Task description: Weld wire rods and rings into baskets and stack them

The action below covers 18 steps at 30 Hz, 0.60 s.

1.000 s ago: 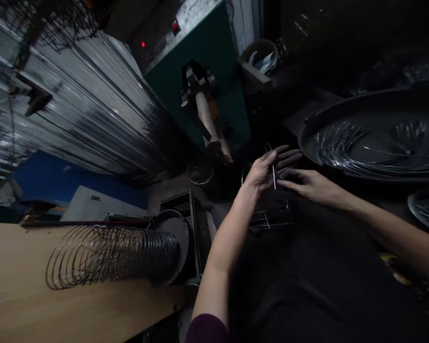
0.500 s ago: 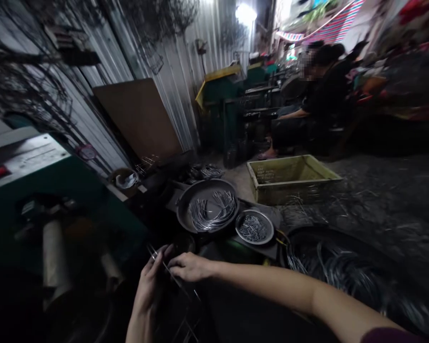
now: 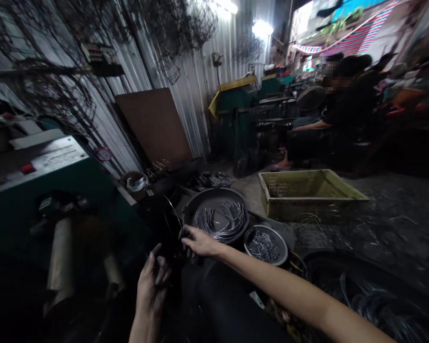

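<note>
Right hand [image 3: 195, 242] — fingers curled, palm down — beside left hand [image 3: 153, 281]

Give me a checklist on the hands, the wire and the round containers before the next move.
1. Thin curved silver wire in the bare right hand's fingers: ok, it appears pinched there.
2. Bare left hand free of wire: cannot tell; it is open, but too dark between the fingers.
3. Hands apart: ok, a gap shows between them.
4. Curved silver wires inside the wide dark round pan: ok.
5. Small metal pieces inside the small round metal bowl: ok.
6. Seated person in dark clothes away from the hands: ok, well behind the pan.
</note>
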Tool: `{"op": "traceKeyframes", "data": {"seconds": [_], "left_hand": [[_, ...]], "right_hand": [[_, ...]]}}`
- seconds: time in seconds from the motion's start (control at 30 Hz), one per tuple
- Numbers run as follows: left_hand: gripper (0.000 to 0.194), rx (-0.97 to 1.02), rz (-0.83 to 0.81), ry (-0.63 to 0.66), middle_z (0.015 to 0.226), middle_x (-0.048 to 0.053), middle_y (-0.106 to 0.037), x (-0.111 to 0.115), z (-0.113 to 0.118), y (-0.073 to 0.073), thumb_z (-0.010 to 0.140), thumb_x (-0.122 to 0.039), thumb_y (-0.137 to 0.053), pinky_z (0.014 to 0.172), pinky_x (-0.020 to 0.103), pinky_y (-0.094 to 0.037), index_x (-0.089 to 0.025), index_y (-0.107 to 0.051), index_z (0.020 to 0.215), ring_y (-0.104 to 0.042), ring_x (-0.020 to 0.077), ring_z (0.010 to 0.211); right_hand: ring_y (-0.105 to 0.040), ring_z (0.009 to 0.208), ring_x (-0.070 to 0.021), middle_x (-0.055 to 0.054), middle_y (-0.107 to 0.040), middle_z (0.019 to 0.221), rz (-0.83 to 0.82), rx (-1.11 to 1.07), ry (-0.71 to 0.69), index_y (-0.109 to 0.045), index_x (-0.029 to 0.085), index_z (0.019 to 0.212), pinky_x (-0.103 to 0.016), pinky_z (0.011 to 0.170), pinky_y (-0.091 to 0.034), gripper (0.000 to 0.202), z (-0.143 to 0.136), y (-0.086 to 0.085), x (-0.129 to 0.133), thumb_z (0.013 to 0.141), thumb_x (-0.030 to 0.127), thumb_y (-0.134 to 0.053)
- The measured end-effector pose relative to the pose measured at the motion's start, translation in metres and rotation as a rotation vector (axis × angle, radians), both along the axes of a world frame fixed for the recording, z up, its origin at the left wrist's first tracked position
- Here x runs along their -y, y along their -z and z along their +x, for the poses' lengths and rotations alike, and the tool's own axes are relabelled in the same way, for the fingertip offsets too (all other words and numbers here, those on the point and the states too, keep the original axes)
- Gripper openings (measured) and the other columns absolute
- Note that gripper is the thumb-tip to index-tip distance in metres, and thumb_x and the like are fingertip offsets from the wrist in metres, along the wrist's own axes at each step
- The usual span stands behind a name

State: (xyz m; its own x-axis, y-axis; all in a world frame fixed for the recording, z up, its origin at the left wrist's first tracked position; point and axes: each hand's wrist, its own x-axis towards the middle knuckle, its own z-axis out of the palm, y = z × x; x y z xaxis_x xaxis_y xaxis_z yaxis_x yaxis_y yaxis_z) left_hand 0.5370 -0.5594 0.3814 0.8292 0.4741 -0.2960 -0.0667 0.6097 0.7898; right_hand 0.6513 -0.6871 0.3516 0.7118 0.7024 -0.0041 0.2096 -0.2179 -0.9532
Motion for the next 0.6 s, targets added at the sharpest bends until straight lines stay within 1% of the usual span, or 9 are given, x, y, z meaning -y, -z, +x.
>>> {"op": "traceKeyframes", "data": {"seconds": [0.03,0.07,0.13,0.2,0.33,0.4,0.47,0.53,0.6], "left_hand": [[0.02,0.028,-0.019,-0.008,0.053,-0.006,-0.047,-0.002,0.001,-0.003,0.095,-0.018,-0.046,0.036,0.013,-0.03,-0.012,-0.063,0.102,-0.034,0.001,0.031],[0.021,0.051,-0.043,-0.009,0.051,-0.007,-0.042,-0.003,0.003,-0.005,0.096,-0.018,-0.044,0.035,0.012,-0.026,-0.012,-0.064,0.101,-0.028,-0.0001,0.029],[0.025,0.034,-0.092,-0.027,0.052,-0.007,-0.041,-0.006,0.009,-0.005,0.097,-0.016,-0.04,0.036,0.013,-0.025,-0.012,-0.064,0.1,-0.029,-0.0003,0.03],[0.026,-0.014,-0.128,-0.063,0.054,-0.007,-0.042,-0.009,0.014,-0.001,0.097,-0.015,-0.038,0.035,0.013,-0.024,-0.012,-0.063,0.1,-0.03,-0.0005,0.031],[0.026,-0.108,-0.188,-0.124,0.055,-0.007,-0.042,-0.02,0.017,0.017,0.096,-0.012,-0.038,0.035,0.011,-0.026,-0.011,-0.063,0.099,-0.028,-0.0012,0.031],[0.024,-0.188,-0.159,-0.139,0.058,-0.005,-0.047,-0.027,0.015,0.029,0.095,-0.014,-0.041,0.039,0.011,-0.035,-0.014,-0.064,0.103,-0.037,0.0001,0.035],[0.024,-0.283,-0.068,-0.112,0.068,-0.001,-0.059,-0.034,0.013,0.041,0.093,-0.021,-0.046,0.05,0.015,-0.047,-0.018,-0.064,0.109,-0.054,0.0054,0.049],[0.029,-0.345,0.016,-0.069,0.082,0.005,-0.067,-0.04,0.009,0.052,0.09,-0.031,-0.051,0.062,0.024,-0.056,-0.021,-0.063,0.114,-0.066,0.0141,0.07],[0.039,-0.379,0.062,-0.035,0.093,0.008,-0.07,-0.041,0.001,0.06,0.085,-0.041,-0.056,0.072,0.032,-0.059,-0.024,-0.062,0.12,-0.069,0.0223,0.088]], "right_hand": [[-0.053,0.062,-0.0072,0.002,-0.059,0.075,-0.01,-0.004,-0.01,-0.057,0.018,0.111,-0.018,0.061,-0.043,0.022,0.002,0.002,0.001,0.091,0.025,-0.052],[-0.053,0.063,-0.0075,0.002,-0.058,0.074,-0.025,-0.013,-0.026,-0.058,0.019,0.11,-0.019,0.061,-0.043,0.021,0.001,0.006,0.002,0.09,0.026,-0.053],[-0.053,0.064,-0.0079,0.002,-0.058,0.073,-0.059,-0.044,-0.065,-0.061,0.019,0.108,-0.019,0.062,-0.042,0.022,-0.008,0.018,0.002,0.091,0.031,-0.053],[-0.053,0.065,-0.008,0.002,-0.058,0.072,-0.097,-0.086,-0.111,-0.064,0.018,0.103,-0.018,0.062,-0.041,0.024,-0.022,0.032,-0.001,0.092,0.037,-0.052],[-0.052,0.066,-0.0068,0.003,-0.059,0.072,-0.141,-0.157,-0.286,-0.068,0.018,0.091,-0.016,0.06,-0.038,0.028,-0.048,0.053,-0.011,0.091,0.042,-0.054],[-0.052,0.065,-0.0062,0.004,-0.059,0.07,-0.164,-0.195,-0.398,-0.068,0.018,0.087,-0.015,0.058,-0.037,0.025,-0.055,0.058,-0.017,0.088,0.042,-0.059],[-0.051,0.062,-0.0059,0.005,-0.059,0.067,-0.175,-0.237,-0.475,-0.068,0.019,0.083,-0.015,0.057,-0.037,0.023,-0.058,0.06,-0.022,0.085,0.04,-0.063],[-0.051,0.062,-0.0056,0.006,-0.058,0.066,-0.185,-0.255,-0.497,-0.068,0.018,0.081,-0.015,0.059,-0.037,0.022,-0.059,0.06,-0.025,0.084,0.039,-0.065],[-0.051,0.065,-0.0055,0.006,-0.056,0.068,-0.194,-0.242,-0.475,-0.067,0.017,0.081,-0.014,0.061,-0.038,0.022,-0.058,0.06,-0.029,0.084,0.039,-0.065]]}}
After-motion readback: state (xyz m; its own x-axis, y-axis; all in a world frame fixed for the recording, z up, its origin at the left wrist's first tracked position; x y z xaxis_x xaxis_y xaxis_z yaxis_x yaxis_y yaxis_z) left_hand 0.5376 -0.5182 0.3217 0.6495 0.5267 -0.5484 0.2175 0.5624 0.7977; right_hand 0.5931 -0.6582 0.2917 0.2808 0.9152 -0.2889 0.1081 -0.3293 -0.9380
